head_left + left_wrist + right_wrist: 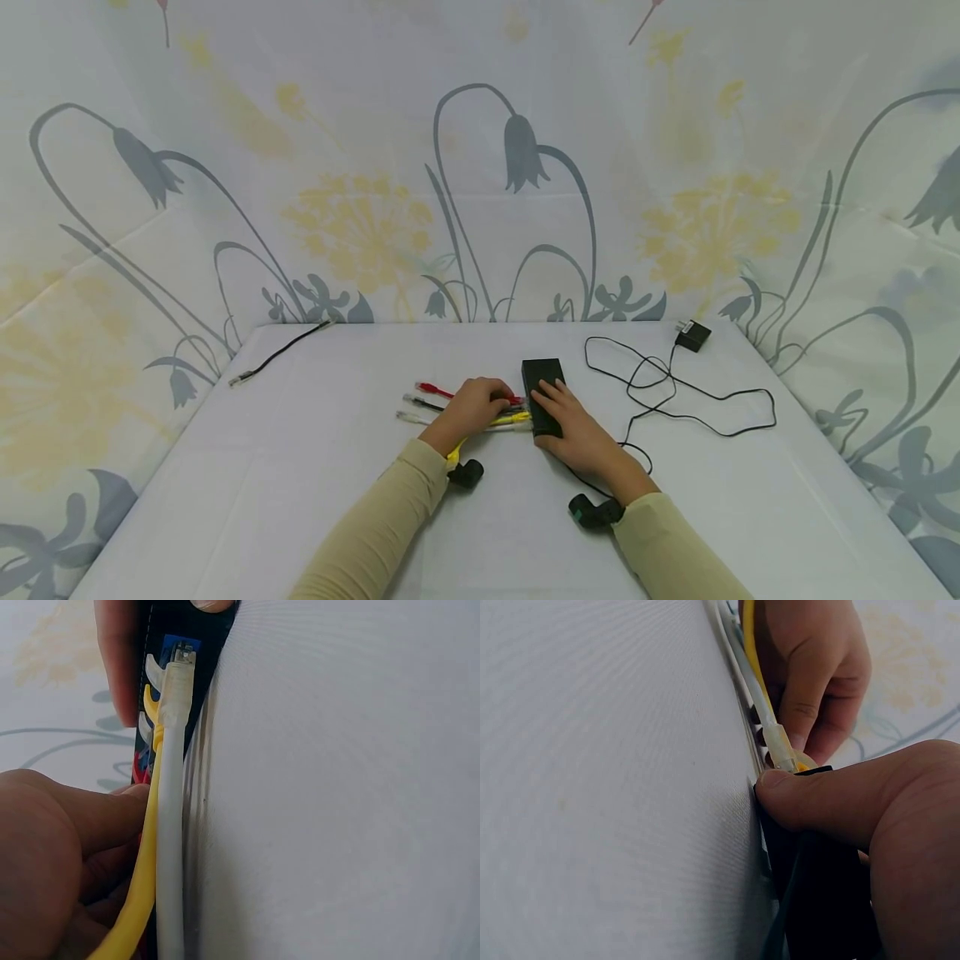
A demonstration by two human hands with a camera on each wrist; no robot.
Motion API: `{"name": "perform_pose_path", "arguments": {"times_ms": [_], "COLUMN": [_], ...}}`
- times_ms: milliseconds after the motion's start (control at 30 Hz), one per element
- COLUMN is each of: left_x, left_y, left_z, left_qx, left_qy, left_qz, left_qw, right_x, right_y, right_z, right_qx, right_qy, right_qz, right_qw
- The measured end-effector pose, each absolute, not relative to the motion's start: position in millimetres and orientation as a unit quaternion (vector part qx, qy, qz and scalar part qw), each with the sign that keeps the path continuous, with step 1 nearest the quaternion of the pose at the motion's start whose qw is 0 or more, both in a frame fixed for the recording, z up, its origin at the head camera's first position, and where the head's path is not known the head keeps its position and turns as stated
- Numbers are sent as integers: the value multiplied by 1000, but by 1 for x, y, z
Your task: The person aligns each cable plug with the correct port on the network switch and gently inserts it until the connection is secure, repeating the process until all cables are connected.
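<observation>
A black network switch lies on the white table with Ethernet cables along its left side. My right hand grips it, fingers spread over the top and thumb at the near end. Beside the ports, my left hand pinches the red Ethernet cable close to its plug; the fingertips are partly hidden. A white Ethernet cable sits in the nearest port, with a yellow Ethernet cable alongside it. Under the left hand, a black Ethernet cable runs toward the switch.
A short black Ethernet cable lies at the table's back left. At the back right is a black power adapter, its thin cord looped across the table toward my right forearm. Floral cloth hangs behind the table.
</observation>
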State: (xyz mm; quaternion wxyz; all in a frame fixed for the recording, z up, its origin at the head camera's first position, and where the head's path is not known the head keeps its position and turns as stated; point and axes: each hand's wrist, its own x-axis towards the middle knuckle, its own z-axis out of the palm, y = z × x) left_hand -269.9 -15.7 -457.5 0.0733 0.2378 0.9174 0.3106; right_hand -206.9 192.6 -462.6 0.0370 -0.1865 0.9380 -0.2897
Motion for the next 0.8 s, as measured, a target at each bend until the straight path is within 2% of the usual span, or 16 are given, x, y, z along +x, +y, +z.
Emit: {"name": "perform_pose_path", "arguments": {"times_ms": [800], "left_x": [-266], "left_y": [-15], "left_z": [-457], "left_qx": [238], "left_qy": [914], "left_qz": [325], "left_qw": [55], "right_x": [-207], "right_y": [192], "right_z": [-462], "right_qx": [-192], "right_qy": [935], "right_qz": [-295], "right_qw": [35]}}
